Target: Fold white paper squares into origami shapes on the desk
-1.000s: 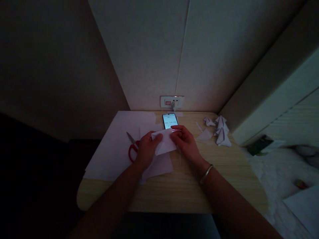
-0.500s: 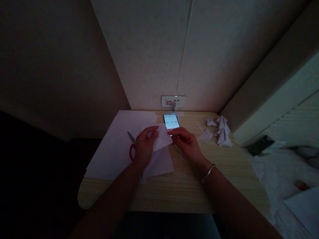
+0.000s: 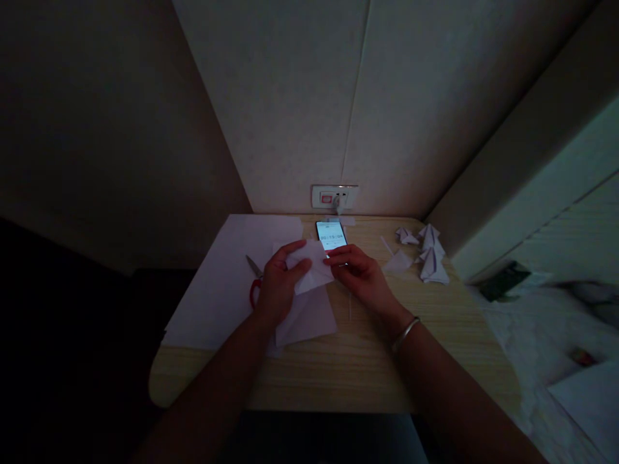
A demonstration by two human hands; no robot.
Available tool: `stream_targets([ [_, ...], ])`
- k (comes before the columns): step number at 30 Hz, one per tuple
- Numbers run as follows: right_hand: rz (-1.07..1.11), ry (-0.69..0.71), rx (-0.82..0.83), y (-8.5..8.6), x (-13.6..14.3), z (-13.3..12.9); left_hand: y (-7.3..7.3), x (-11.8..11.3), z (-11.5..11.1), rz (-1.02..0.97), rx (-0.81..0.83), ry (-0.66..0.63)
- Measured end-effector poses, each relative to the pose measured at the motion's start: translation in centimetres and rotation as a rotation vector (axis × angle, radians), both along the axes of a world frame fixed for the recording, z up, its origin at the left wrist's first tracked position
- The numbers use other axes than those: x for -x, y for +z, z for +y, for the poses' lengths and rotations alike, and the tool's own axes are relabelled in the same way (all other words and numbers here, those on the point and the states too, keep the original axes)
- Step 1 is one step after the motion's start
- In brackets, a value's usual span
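My left hand (image 3: 282, 280) pinches the left side of a small white piece of paper (image 3: 313, 270) between thumb and fingers. At the paper's right edge, my right hand (image 3: 358, 274) has its thumb and fingertips closed on it. The paper is held above the table, over another white sheet (image 3: 309, 319). Red-handled scissors (image 3: 255, 290) lie just left of my left hand, their handles partly hidden by it. Beyond the paper lies a lit phone (image 3: 331, 233) with a running timer on its screen, its lower part covered.
Large white sheets (image 3: 217, 283) cover the left of the wooden table (image 3: 333, 380). Several folded paper shapes (image 3: 432, 258) stand at the back right, near a paper scrap (image 3: 399, 261). A wall socket (image 3: 334, 196) holds a plug behind the phone. A bed (image 3: 541, 348) adjoins on the right.
My left thumb has shifted slightly to the right across the paper, and the paper sits a little flatter. My right hand stays at its right edge. The phone's timer has advanced.
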State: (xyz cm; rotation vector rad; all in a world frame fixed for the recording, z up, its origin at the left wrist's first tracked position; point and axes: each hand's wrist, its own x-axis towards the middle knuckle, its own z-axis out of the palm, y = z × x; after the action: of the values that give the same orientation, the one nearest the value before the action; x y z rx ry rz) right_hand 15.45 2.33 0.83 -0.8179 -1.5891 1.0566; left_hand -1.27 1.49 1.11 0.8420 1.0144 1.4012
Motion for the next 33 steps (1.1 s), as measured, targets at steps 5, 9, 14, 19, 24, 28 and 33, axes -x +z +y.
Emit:
stream_targets([
  [5,-0.072,0.013,0.002,-0.05,-0.25,0.11,0.32,0.08,-0.05,0.012,0.040,-0.028],
  [9,-0.021,0.056,0.075,0.08,-0.38,0.08,0.58,0.22,0.03,-0.035,0.054,0.000],
  [14,0.121,0.188,0.265,0.30,-0.37,-0.14,0.85,0.56,0.14,-0.117,0.139,-0.015],
  [19,0.106,0.182,0.251,0.12,-0.42,-0.07,0.85,0.43,0.15,-0.129,0.162,-0.038],
  [24,-0.003,0.116,0.147,-0.41,-0.63,0.07,0.52,0.04,-0.05,-0.004,0.105,-0.031],
  [28,-0.027,0.137,0.128,-0.03,-0.69,-0.08,0.21,0.09,-0.02,0.021,0.105,-0.009],
  [33,0.019,0.143,0.172,0.26,-0.52,-0.27,0.51,0.19,0.01,-0.033,0.147,-0.015],
])
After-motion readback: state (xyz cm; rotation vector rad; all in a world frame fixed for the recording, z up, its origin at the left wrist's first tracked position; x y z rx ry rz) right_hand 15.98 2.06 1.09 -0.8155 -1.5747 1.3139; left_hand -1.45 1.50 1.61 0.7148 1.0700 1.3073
